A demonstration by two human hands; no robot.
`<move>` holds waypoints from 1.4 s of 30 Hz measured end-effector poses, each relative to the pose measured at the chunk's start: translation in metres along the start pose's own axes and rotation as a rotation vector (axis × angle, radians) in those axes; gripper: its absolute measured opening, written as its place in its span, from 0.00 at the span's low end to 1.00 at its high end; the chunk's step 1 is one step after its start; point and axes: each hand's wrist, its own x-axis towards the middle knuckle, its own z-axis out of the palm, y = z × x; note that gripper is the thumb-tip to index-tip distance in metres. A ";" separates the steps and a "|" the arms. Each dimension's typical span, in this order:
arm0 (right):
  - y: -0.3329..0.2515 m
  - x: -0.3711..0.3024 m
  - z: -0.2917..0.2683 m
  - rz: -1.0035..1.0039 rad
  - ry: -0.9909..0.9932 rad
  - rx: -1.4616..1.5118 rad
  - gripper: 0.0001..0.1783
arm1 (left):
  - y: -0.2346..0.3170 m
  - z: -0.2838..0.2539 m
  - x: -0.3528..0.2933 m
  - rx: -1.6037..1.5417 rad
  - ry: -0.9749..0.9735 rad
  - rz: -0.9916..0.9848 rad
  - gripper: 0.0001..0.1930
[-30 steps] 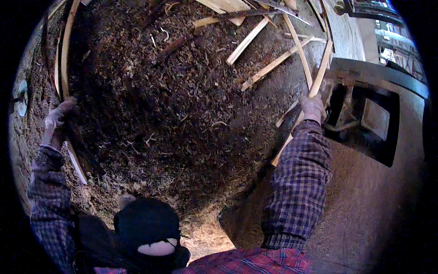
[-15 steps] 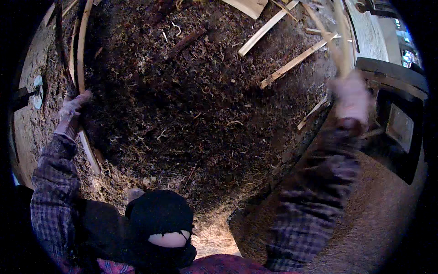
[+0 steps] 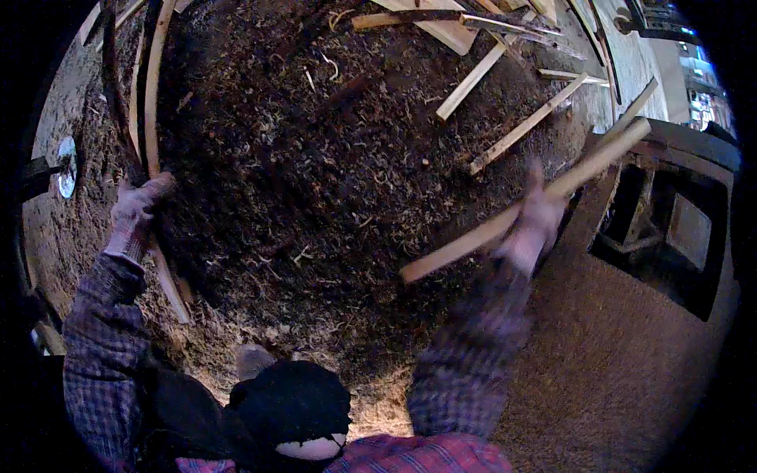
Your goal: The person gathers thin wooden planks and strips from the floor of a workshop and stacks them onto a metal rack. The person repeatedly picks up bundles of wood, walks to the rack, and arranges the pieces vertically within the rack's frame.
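Note:
My left hand (image 3: 140,206), in a pale knit glove, is closed round a bundle of long thin wooden strips (image 3: 160,87). They run away from me on the left, and their near ends (image 3: 169,288) stick out below the hand. On the right, my gloved right hand (image 3: 535,225) grips a pale wooden slat (image 3: 465,243) near its middle, slightly blurred. The slat lies slantwise over the ground, its far end up to the right. A second strip (image 3: 637,106) shows behind that end; whether the hand holds it too, I cannot tell.
Dark ground strewn with bark and shavings (image 3: 315,173) spreads between my hands. Loose slats (image 3: 528,126) and a wider board (image 3: 441,30) lie at the far right. A dark machine housing with a square opening (image 3: 670,221) stands at right. My knee (image 3: 292,402) is close in front.
My right hand has come nearer and leftward, bringing the slat from pointing away to a slant across the ground. More loose wood shows at the far right. The left hand keeps its grip.

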 end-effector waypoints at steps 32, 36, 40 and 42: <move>-0.104 -0.336 0.209 -0.516 -1.041 -0.774 0.61 | 0.012 0.070 -0.008 0.118 0.122 -0.010 0.26; -0.106 -0.338 0.217 -0.615 -1.082 -0.848 0.62 | 0.020 0.075 -0.028 -0.331 0.051 0.017 0.42; -0.123 -0.343 0.186 -0.481 -1.100 -0.943 0.63 | 0.046 0.106 -0.034 -0.252 0.060 -0.089 0.48; -0.071 -0.334 0.160 -0.847 -1.090 -0.688 0.59 | 0.038 0.104 -0.031 -0.316 -0.019 -0.055 0.48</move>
